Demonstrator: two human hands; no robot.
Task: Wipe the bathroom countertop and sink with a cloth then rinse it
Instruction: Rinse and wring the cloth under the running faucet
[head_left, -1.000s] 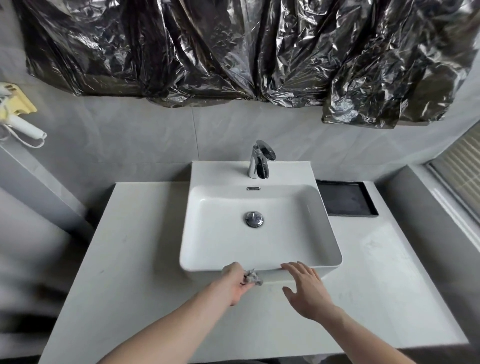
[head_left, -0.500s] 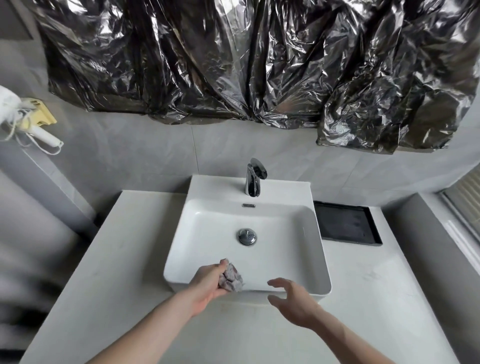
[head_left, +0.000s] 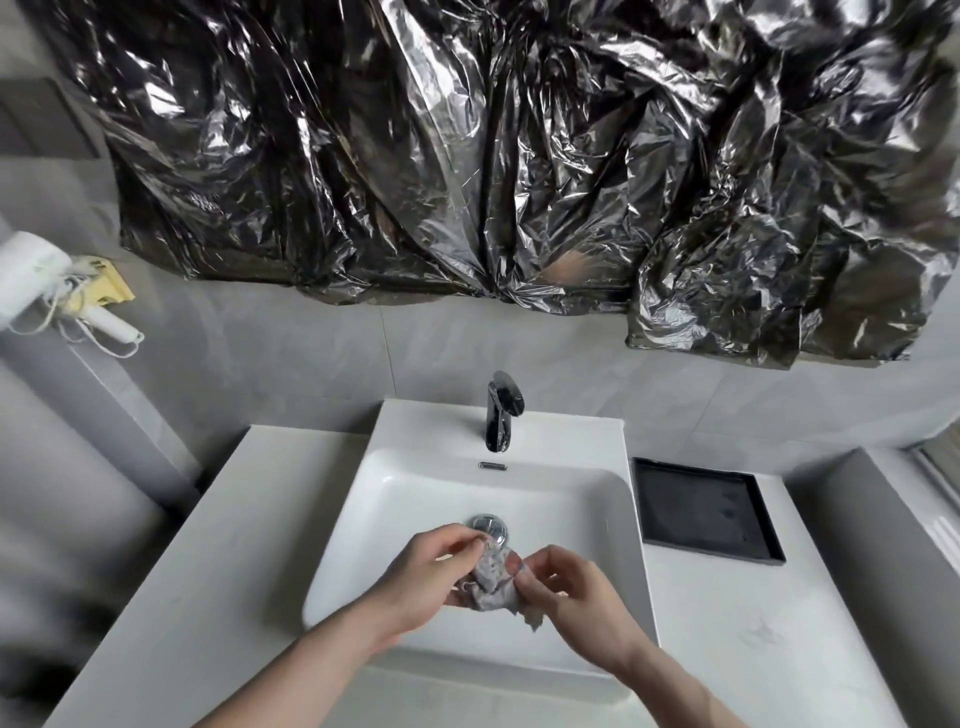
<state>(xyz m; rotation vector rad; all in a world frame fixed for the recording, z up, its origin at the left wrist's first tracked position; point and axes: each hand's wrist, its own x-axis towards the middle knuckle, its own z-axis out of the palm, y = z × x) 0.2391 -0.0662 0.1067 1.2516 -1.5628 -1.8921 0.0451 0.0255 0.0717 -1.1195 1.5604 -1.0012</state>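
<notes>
Crumpled black plastic sheeting (head_left: 519, 156) covers the wall above; below it a white countertop (head_left: 197, 545) carries a white sink (head_left: 415, 499) with a dark faucet (head_left: 501, 410), and a black tray (head_left: 706, 512) just right of the basin. Over the basin near the drain (head_left: 488, 526), left hand (head_left: 431, 577) and right hand (head_left: 576, 597) both pinch a small bunched grey cloth (head_left: 491, 579) held between them.

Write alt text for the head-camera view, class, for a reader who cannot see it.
Both hands, left hand and right hand, hold a crumpled grey cloth over a white sink, near its drain. A dark faucet stands behind; a black tray sits right.
</notes>
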